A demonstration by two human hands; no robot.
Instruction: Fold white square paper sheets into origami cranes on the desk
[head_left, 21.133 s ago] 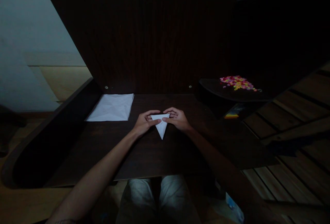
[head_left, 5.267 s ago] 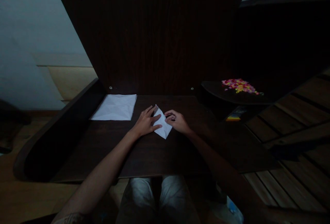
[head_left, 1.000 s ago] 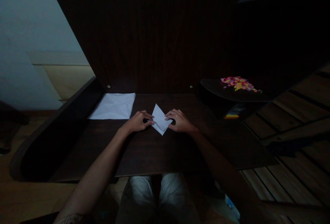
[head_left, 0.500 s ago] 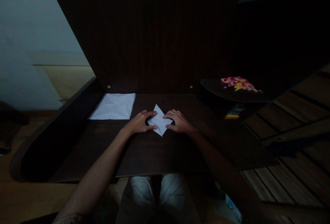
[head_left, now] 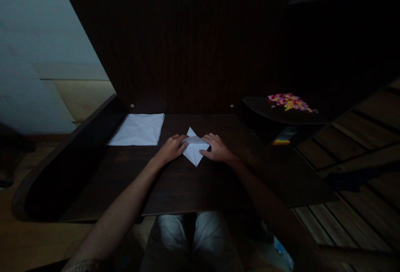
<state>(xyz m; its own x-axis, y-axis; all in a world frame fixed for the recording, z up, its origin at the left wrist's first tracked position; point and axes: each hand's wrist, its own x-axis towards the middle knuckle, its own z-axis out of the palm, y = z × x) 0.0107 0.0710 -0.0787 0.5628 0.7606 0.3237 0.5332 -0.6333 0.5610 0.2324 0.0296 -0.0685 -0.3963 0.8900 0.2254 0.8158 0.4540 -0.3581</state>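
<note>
A small folded sheet of white paper (head_left: 192, 153) lies diamond-shaped on the dark wooden desk, one point toward me and one away. A crease runs down its near half, and a flap stands partly raised across its middle. On the left corner, my left hand (head_left: 171, 147) is closed with thumb and fingers pinching the paper. At the opposite corner my right hand (head_left: 217, 147) grips the paper, fingers on the far side of the flap and thumb on the near part. The fingertips of both hands are partly hidden.
A stack of creased white paper sheets (head_left: 137, 130) lies at the back left of the desk (head_left: 193, 192). To the right, a raised shelf (head_left: 259, 107) carries a pile of small colourful pieces (head_left: 290, 102). A tall dark panel (head_left: 181, 46) closes off the back.
The paper's flap has lifted across the middle, showing the creased near half. My left thumb has drawn in to the paper's left corner; my right hand stays almost in place.
</note>
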